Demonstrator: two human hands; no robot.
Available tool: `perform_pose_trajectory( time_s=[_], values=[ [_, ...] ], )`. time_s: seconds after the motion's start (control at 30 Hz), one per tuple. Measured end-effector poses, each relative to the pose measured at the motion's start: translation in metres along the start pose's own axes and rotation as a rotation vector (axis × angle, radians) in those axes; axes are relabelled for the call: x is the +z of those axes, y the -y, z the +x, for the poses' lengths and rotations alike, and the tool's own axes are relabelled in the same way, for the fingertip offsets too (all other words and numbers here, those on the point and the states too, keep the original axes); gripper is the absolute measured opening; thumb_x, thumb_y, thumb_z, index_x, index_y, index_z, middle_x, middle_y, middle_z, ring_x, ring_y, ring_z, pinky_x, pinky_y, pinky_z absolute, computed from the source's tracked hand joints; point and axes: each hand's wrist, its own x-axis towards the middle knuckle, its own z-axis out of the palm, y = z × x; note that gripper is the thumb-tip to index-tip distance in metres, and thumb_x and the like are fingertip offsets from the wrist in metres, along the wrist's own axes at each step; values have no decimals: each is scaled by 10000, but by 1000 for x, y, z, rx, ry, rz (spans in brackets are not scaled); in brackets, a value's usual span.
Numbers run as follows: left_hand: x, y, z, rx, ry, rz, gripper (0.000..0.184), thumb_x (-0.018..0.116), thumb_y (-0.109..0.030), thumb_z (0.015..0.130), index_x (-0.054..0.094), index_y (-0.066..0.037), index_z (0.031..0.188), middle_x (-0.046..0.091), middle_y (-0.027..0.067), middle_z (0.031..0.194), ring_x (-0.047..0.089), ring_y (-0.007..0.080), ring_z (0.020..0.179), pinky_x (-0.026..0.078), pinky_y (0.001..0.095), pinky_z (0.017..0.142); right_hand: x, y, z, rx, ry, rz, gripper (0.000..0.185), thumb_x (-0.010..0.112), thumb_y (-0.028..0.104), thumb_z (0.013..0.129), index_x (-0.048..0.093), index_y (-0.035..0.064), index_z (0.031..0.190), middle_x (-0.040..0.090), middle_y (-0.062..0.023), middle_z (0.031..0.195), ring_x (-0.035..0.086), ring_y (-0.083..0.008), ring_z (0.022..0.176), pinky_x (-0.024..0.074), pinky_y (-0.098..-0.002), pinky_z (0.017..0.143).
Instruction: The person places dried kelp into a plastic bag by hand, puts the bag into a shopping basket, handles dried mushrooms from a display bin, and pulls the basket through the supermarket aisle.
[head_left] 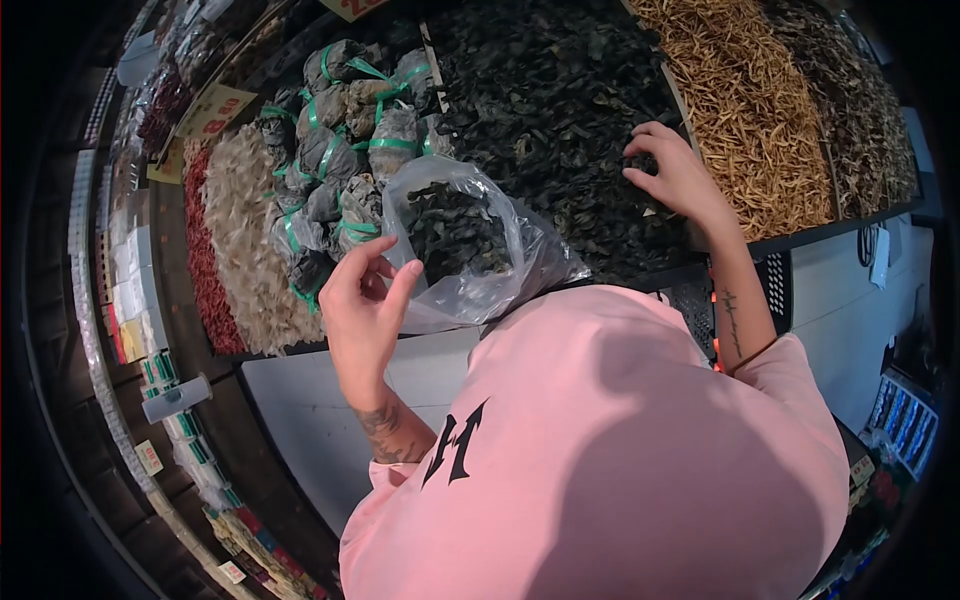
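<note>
A clear plastic bag [540,250] with dark dried flakes [455,230] inside lies with its mouth open at the front of the display. My left hand [368,305] is at the bag's left edge, thumb and index finger apart, other fingers partly curled; whether it touches the plastic is unclear. Over a wide bin of the same dark, leafy dried goods [550,90] is my right hand [678,172], with fingers and thumb spread in a curve near the surface. Nothing is clearly visible between them.
Grey bundles tied with green bands [325,150] lie behind and left of the bag. Pale dried pieces [250,220] and red ones [207,270] are farther left. Golden strips [750,120] fill a bin at right, behind a divider [683,100]. Packaged goods [190,430] line the left.
</note>
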Motion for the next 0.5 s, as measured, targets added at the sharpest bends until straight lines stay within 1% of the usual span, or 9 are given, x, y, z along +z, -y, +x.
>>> perform_pose_trajectory(
  time_s=[0.07,0.13,0.2,0.23,0.27,0.3,0.4,0.47,0.5],
  values=[
    [-1,-1,1,-6,25,20,340,814,-133,758,686,-25,1053,588,25,733,460,91,584,406,243,536,4,1,16,33,13,41,267,733,176,804,654,13,1000,595,-130,1132,557,-327,1129,467,-411,946],
    [-1,2,3,17,140,128,353,816,-123,739,683,-34,1053,596,40,768,469,120,598,425,267,557,25,-13,40,-97,-185,8,315,718,191,822,634,33,1082,587,-124,1171,548,-323,1154,458,-407,970],
    [-2,2,5,0,169,157,417,837,-146,704,674,-45,1074,602,52,802,489,144,612,443,290,576,44,-20,66,-81,-297,-39,392,711,211,833,606,59,1179,564,-119,1231,532,-320,1182,454,-406,989],
    [-3,1,4,0,191,170,467,850,-169,685,664,-49,1096,601,51,800,493,148,609,447,295,575,54,-25,79,-58,-346,-63,486,716,236,834,570,83,1271,532,-126,1305,496,-322,1237,434,-420,1021],
    [-4,1,3,-4,212,182,517,863,-192,666,654,-53,1118,600,50,798,498,151,605,451,300,575,62,-27,91,-42,-375,-78,579,717,333,834,537,93,1330,490,-145,1370,446,-335,1290,401,-452,1053],
    [-6,-4,2,-13,230,204,608,883,-230,630,632,-63,1158,597,52,801,506,157,596,453,313,568,70,-30,101,-11,-370,-82,608,710,378,836,527,95,1342,477,-152,1385,431,-336,1304,385,-463,1063],
    [-11,0,-1,-47,254,219,567,870,-205,648,625,-66,1140,592,53,776,506,168,580,448,322,557,98,-26,112,47,-307,-173,667,693,476,836,516,99,1357,456,-163,1406,403,-336,1328,359,-489,1071],
    [-13,6,-3,-74,243,225,511,850,-179,670,622,-56,1110,584,57,749,508,173,571,445,323,553,104,-22,107,15,-354,-170,593,691,424,845,539,87,1309,469,-173,1381,419,-338,1316,363,-497,1054],
    [-13,9,-3,-95,235,227,455,830,-153,692,619,-46,1081,576,61,721,509,178,563,442,324,550,106,-24,105,15,-340,-70,543,687,394,847,552,76,1266,475,-175,1368,430,-341,1302,365,-498,1047]
  ],
)
